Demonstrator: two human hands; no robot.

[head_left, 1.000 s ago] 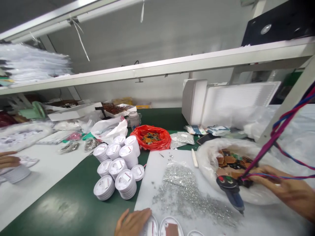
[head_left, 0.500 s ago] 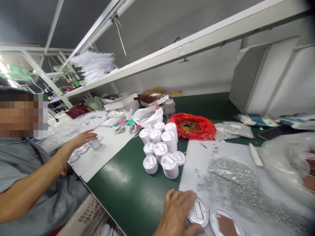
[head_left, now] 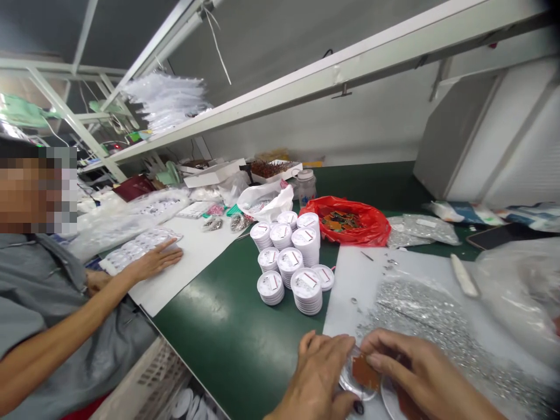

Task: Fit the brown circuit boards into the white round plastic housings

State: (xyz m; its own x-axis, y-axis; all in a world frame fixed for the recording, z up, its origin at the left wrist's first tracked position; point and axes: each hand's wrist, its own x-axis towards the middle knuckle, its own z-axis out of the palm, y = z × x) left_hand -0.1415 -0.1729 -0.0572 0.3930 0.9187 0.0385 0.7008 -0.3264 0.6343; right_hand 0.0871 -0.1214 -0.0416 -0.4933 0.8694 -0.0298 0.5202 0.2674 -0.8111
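My left hand (head_left: 317, 373) lies around the left edge of a round white plastic disc (head_left: 345, 382) at the near edge of the white sheet. A dark spot shows by its thumb tip. My right hand (head_left: 413, 364) pinches a brown square piece (head_left: 365, 373) between thumb and fingers, over that disc. Whether the piece touches the disc I cannot tell. Partly under my right hand lies a second white disc (head_left: 389, 396) with a brown piece on it.
Stacks of white discs (head_left: 291, 259) stand on the green table (head_left: 210, 309). Behind them are a red bag (head_left: 380, 227) of small boards and a jar (head_left: 306, 186). Small shiny metal parts (head_left: 424, 309) cover the white sheet. At left, a co-worker's hand (head_left: 153, 262) rests beside bagged discs.
My right hand has come into view with a brown piece, now over the disc by my left hand. The co-worker's hand has moved lower, and a bagged sheet of discs lies by it.
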